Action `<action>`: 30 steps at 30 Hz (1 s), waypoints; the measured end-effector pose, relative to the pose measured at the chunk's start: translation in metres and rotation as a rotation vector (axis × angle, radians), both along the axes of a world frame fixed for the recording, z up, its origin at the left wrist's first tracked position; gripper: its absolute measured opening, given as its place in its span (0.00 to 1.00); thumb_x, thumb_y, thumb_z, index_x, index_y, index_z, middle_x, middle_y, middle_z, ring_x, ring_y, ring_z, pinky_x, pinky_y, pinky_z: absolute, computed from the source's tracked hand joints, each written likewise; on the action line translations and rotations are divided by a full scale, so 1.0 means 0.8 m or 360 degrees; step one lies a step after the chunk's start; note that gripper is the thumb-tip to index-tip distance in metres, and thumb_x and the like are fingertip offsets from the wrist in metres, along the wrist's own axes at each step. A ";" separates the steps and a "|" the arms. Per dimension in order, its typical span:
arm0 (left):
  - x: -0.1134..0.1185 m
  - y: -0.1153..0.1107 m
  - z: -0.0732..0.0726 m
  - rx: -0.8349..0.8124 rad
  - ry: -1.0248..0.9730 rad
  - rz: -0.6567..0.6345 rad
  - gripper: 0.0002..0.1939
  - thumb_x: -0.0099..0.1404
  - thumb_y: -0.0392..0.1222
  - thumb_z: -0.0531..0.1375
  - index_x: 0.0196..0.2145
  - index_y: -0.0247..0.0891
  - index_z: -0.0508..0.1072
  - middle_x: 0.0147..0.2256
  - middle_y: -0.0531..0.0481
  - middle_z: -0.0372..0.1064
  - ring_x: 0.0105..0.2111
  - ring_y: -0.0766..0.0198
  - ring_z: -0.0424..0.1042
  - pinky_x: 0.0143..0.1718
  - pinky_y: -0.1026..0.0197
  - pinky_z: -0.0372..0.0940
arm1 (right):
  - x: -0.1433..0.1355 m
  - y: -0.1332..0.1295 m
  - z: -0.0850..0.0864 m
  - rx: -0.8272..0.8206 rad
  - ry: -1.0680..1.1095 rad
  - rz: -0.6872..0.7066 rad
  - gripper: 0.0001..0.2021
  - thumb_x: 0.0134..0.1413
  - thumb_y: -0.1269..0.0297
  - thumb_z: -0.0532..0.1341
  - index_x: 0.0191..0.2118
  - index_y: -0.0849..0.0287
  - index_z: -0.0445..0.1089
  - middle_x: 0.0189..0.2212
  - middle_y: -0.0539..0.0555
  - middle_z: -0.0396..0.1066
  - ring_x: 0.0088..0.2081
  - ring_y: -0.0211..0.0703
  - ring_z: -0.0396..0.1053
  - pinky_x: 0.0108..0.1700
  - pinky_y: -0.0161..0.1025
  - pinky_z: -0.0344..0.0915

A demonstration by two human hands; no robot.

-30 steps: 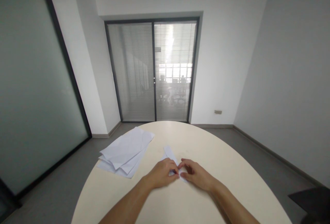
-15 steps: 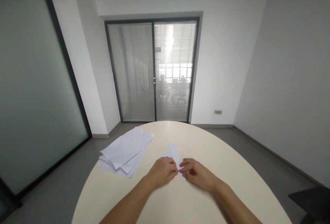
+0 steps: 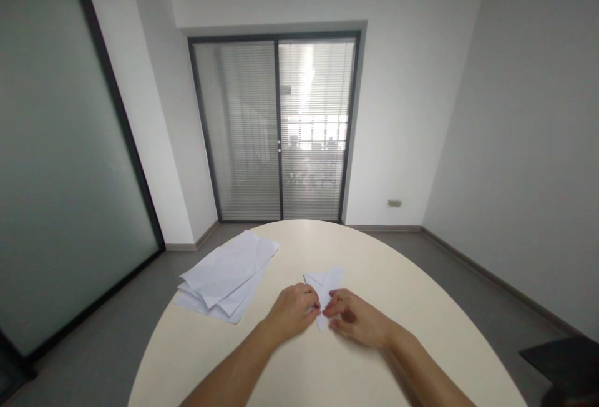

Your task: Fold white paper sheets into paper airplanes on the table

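A small folded white paper (image 3: 327, 279) lies near the middle of the table, wider at its far end and pointed towards me. My left hand (image 3: 294, 310) is closed at the paper's left edge, thumb and fingers pinching it. From the right, my right hand (image 3: 358, 318) touches the paper with curled fingertips, thumb and forefinger near each other at its edge. The two hands' fingertips almost meet over the lower part of the paper, which they partly hide.
A loose stack of white sheets (image 3: 229, 269) lies on the left side of the round cream table (image 3: 299, 369). Beyond the table stand glazed doors with blinds (image 3: 276, 132). A dark object (image 3: 561, 360) shows at the lower right.
The folded paper has turned between my hands; its far end now looks wider and reaches further right, with a point showing at the near end. Both hands have barely shifted.
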State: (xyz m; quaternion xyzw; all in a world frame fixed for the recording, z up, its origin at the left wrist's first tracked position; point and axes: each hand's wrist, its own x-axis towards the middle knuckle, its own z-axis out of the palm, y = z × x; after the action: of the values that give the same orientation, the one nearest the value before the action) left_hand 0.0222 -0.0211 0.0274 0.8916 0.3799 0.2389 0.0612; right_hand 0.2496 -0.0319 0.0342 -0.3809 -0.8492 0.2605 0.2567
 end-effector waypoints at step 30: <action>-0.011 0.008 0.002 0.0050 0.0283 0.0234 0.09 0.68 0.36 0.54 0.37 0.41 0.75 0.40 0.48 0.73 0.41 0.58 0.69 0.43 0.58 0.64 | 0.051 0.040 -0.024 0.0311 -0.0377 -0.0646 0.19 0.61 0.58 0.52 0.51 0.60 0.73 0.51 0.62 0.72 0.53 0.52 0.67 0.56 0.48 0.61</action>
State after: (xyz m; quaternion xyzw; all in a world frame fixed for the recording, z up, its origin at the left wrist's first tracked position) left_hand 0.0136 -0.0149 0.0291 0.8798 0.4444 0.1686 -0.0044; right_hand 0.2904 0.0001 0.0146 -0.5449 -0.8006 0.0739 0.2380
